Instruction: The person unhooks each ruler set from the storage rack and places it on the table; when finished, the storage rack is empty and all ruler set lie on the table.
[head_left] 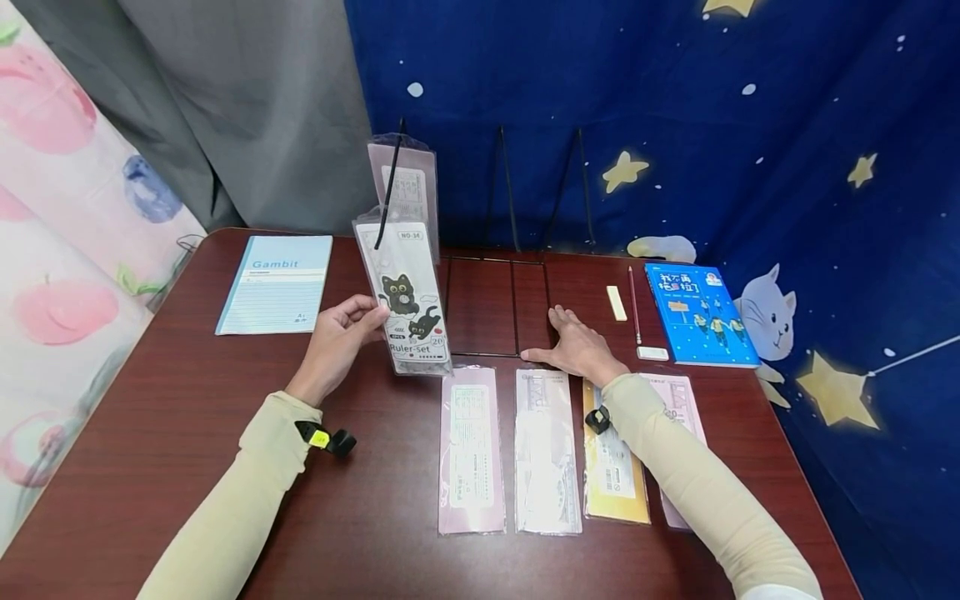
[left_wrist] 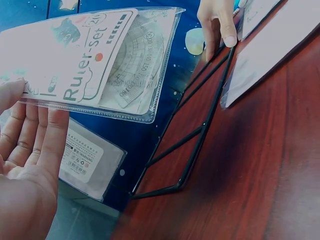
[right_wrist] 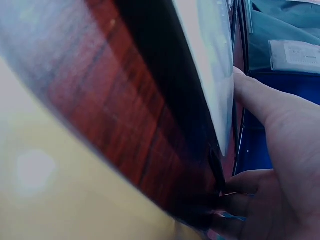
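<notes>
My left hand [head_left: 337, 343] pinches the side edge of a clear-sleeved ruler set [head_left: 408, 267], printed with black cats and "Ruler-set". This pack stands upright at the front of the left hook [head_left: 387, 196] of a black wire rack [head_left: 515, 308]. Behind it a pinkish pack [head_left: 407, 187] with a printed label hangs from the same hook. In the left wrist view, a protractor [left_wrist: 142, 60] shows through the sleeve. My right hand [head_left: 577, 346] rests, fingers spread, at the rack base's front right corner; its thumb lies along the front wire.
Several sleeved packs lie in a row near me, including a pink one [head_left: 471, 450], a whitish one [head_left: 547, 458] and a yellow one [head_left: 618, 467]. A notebook [head_left: 276, 283] lies left; an eraser [head_left: 616, 303], a pencil [head_left: 634, 304] and a blue book [head_left: 701, 312] lie right.
</notes>
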